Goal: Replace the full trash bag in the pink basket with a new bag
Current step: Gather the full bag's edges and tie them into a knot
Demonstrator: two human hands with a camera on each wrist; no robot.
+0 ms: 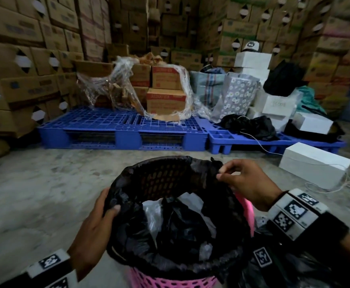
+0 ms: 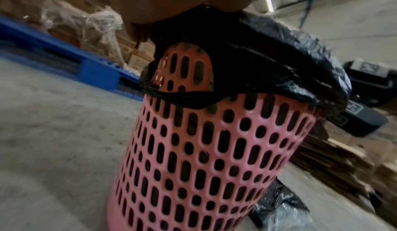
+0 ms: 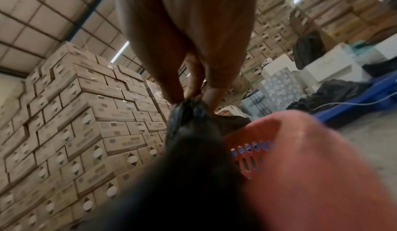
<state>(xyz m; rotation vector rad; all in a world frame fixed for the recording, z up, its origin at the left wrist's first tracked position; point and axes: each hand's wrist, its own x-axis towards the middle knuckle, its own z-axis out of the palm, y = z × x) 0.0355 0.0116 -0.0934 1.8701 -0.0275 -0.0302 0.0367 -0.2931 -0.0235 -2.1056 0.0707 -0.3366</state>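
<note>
The pink basket (image 1: 170, 282) (image 2: 210, 158) (image 3: 311, 166) with slotted walls stands on the concrete floor right in front of me. A black trash bag (image 1: 170, 231) (image 2: 268, 61) (image 3: 193, 132) lines it, folded over the rim, with crumpled black and white plastic inside. My left hand (image 1: 105, 210) (image 2: 150, 13) grips the bag's edge at the left rim. My right hand (image 1: 226, 173) (image 3: 193, 95) pinches a bunched bit of the bag's edge above the far right rim, where the bag is lifted off and the pink rim shows.
Blue pallets (image 1: 120, 127) lie ahead, carrying shrink-wrapped cartons (image 1: 165, 94), bags and white boxes. A white box (image 1: 315, 163) sits on the floor at right. More black plastic (image 1: 294, 271) lies by the basket's right side. Stacked cartons (image 1: 24, 59) wall the space.
</note>
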